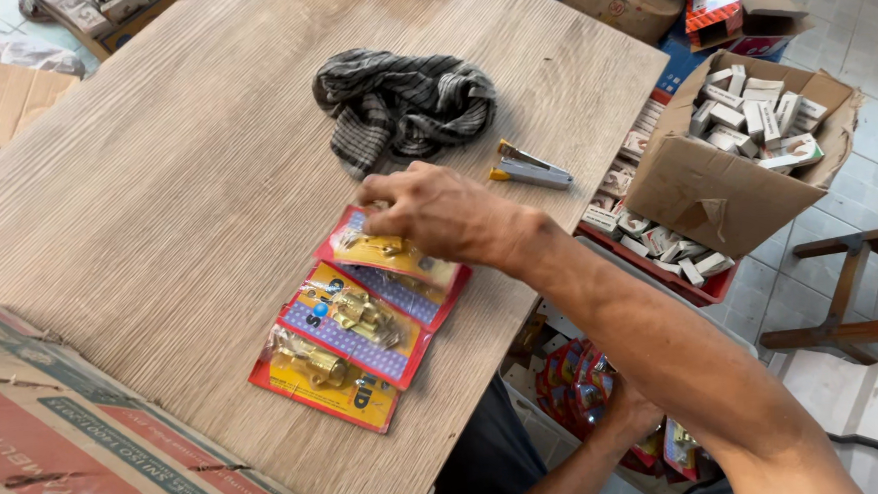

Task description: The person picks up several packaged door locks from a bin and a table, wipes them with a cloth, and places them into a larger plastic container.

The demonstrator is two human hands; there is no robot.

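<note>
Three blister packets of brass hardware on red, yellow and blue cards lie overlapped in a row on the wooden table (156,192). My right hand (435,214) reaches across from the right, and its fingertips pinch the far edge of the top packet (391,251). The middle packet (355,322) and the near packet (321,375) lie flat, untouched. My left hand (630,407) is down beside the table edge, closed on a bunch of similar red packets (574,382) in a bin; my right forearm partly hides it.
A striped grey cloth (401,104) and a blue-and-yellow stapler (530,167) lie beyond the packets. A printed cardboard carton (69,447) fills the near left corner. Right of the table stand an open carton of small white boxes (745,161), a red tray (707,288) and a wooden stool (852,285).
</note>
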